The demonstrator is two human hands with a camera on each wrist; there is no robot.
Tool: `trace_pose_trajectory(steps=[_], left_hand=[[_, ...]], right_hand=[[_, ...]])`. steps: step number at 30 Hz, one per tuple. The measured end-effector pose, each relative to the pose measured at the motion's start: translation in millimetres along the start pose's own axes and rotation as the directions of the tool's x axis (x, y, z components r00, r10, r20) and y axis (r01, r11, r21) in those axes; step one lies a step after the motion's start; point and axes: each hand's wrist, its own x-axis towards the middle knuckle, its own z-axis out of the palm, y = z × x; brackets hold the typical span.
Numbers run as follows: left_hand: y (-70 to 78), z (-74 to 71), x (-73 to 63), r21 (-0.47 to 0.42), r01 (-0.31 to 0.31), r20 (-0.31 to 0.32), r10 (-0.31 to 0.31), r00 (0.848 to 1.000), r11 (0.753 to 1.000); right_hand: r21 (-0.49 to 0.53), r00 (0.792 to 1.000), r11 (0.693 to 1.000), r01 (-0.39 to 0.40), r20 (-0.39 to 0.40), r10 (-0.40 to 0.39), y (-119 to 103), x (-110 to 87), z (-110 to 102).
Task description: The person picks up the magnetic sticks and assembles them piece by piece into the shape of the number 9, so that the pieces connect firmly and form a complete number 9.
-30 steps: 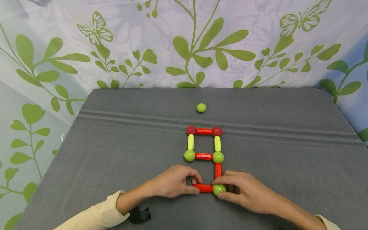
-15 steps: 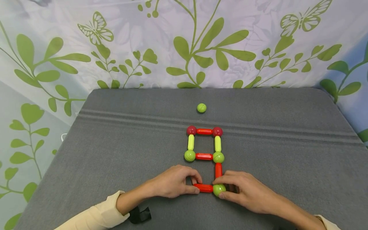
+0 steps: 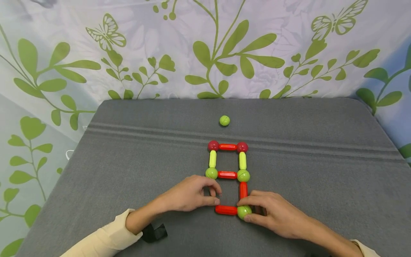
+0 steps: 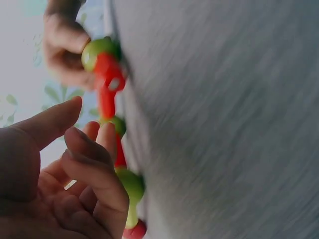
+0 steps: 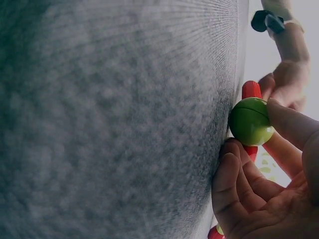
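Balls and short rods form a square on the grey cloth, with red balls (image 3: 213, 145) at its far corners and a green ball (image 3: 211, 173) at its near left corner. From its near right corner a red rod (image 3: 243, 190) runs toward me to another green ball (image 3: 244, 212). My right hand (image 3: 273, 214) pinches that ball between thumb and fingers. A second red rod (image 3: 226, 210) extends left from this ball, its left end free. Just above that end my left hand (image 3: 191, 194) hovers, holding nothing, thumb and fingers apart and loosely bent.
A loose green ball (image 3: 224, 120) lies beyond the square, near the back of the table. Behind the grey table (image 3: 128, 153) hangs a curtain (image 3: 144, 43) printed with leaves and butterflies. A black strap (image 3: 155, 233) is at my left wrist.
My left hand has let go of the left-hand red rod and moved slightly up and away from it. My right hand keeps its pinch on the green ball.
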Motion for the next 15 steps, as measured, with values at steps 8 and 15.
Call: trace_pose_trajectory(steps=[8, 15], left_hand=[[-16.7, -43.2, 20.0, -0.106, -0.007, -0.155, -0.009, 0.988, 0.994], [-22.1, -64.4, 46.2, -0.154, -0.015, -0.321, -0.036, 0.947, 0.988]], right_hand=[[-0.015, 1.000, 1.000, 0.028, -0.009, -0.028, 1.7, -0.9, -0.1], [-0.026, 1.000, 0.999, 0.026, -0.009, -0.026, 1.2, -1.3, -0.1]])
